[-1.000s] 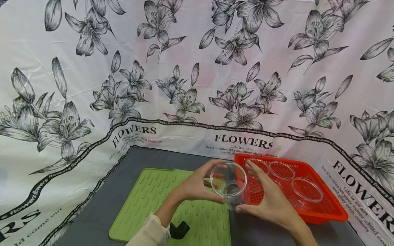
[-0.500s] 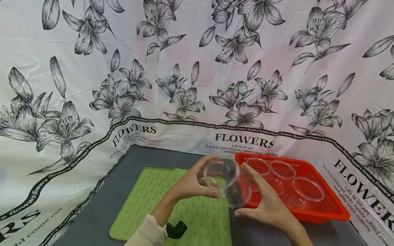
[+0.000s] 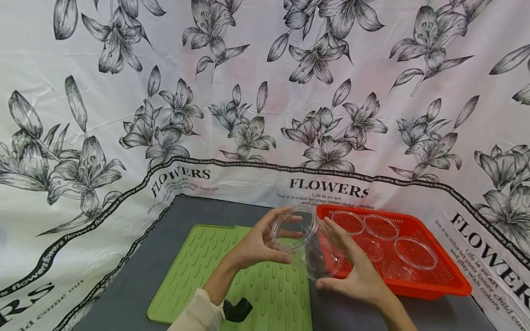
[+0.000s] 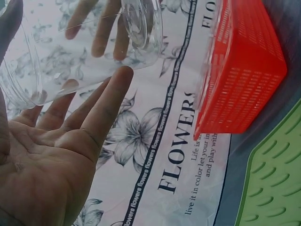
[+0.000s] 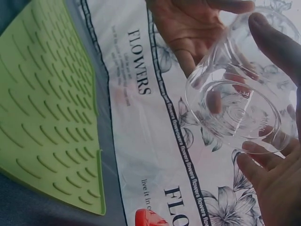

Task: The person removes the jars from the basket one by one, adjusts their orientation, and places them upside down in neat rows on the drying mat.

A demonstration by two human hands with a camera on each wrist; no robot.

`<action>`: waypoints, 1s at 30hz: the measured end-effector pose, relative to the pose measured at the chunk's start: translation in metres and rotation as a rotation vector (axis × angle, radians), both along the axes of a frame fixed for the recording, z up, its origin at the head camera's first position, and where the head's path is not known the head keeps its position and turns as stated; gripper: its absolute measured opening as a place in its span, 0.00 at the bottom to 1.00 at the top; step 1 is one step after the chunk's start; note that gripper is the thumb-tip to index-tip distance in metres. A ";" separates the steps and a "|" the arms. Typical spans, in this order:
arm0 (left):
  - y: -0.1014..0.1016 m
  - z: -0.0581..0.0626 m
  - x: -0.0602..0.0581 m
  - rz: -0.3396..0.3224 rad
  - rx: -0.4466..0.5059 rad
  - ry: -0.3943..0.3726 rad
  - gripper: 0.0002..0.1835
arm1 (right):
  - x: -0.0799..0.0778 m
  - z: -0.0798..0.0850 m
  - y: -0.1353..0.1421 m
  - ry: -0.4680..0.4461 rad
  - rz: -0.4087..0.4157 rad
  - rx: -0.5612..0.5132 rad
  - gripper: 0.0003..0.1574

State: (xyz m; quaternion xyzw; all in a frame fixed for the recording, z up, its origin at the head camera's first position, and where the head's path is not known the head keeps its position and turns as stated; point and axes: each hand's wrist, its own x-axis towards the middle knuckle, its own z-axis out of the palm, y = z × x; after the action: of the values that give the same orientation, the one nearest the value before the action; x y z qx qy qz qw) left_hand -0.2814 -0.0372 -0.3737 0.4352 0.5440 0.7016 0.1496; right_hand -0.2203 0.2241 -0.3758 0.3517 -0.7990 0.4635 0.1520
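Between my two hands, a clear plastic jar (image 3: pixel 320 259) is held up, tilted, its ridged round mouth toward the left and its base toward the right. My left hand (image 3: pixel 258 243) holds it at the mouth end, thumb in front and fingers behind. At the base end, my right hand (image 3: pixel 358 266) holds it with thumb below and fingers along the far side. The right wrist view shows the jar's round base (image 5: pixel 242 113) with raised rings and small moulded marks. Fingers show through the clear wall (image 4: pixel 66 56) in the left wrist view.
To the right stands a red perforated basket (image 3: pixel 434 290) with several clear plastic containers in it, one with a round rim (image 3: pixel 435 262) near the right. A green ridged drying mat (image 3: pixel 178 285) lies on the grey table (image 3: pixel 120 285). Flower-print cloth (image 3: pixel 248 184) hangs behind.
The jar has tipped from nearly upright to lying more sideways, its mouth swinging left and its base right. Both hands stay on it; the left has shifted slightly left and up.
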 end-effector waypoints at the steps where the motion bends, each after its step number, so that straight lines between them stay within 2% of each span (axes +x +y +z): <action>1: 0.000 0.000 0.000 -0.004 0.007 -0.003 0.53 | 0.000 0.000 0.000 -0.005 -0.001 -0.006 0.74; 11: 0.002 0.000 0.002 -0.043 0.055 -0.023 0.54 | 0.002 0.000 -0.001 -0.011 -0.037 -0.016 0.69; 24: -0.002 -0.002 0.001 -0.060 0.014 -0.029 0.56 | 0.004 0.002 0.000 -0.006 -0.122 0.037 0.66; 27: -0.003 -0.001 -0.001 -0.044 0.003 -0.001 0.58 | 0.004 0.002 0.000 0.002 -0.126 0.045 0.66; 30: -0.006 0.002 -0.001 0.007 -0.021 0.051 0.58 | 0.003 0.002 0.001 0.004 -0.118 0.053 0.66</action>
State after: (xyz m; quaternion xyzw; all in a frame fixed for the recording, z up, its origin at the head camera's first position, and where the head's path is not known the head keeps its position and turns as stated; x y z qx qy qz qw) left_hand -0.2826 -0.0430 -0.3718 0.4495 0.5564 0.6852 0.1375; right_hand -0.2169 0.2254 -0.3739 0.3089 -0.8300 0.4316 0.1712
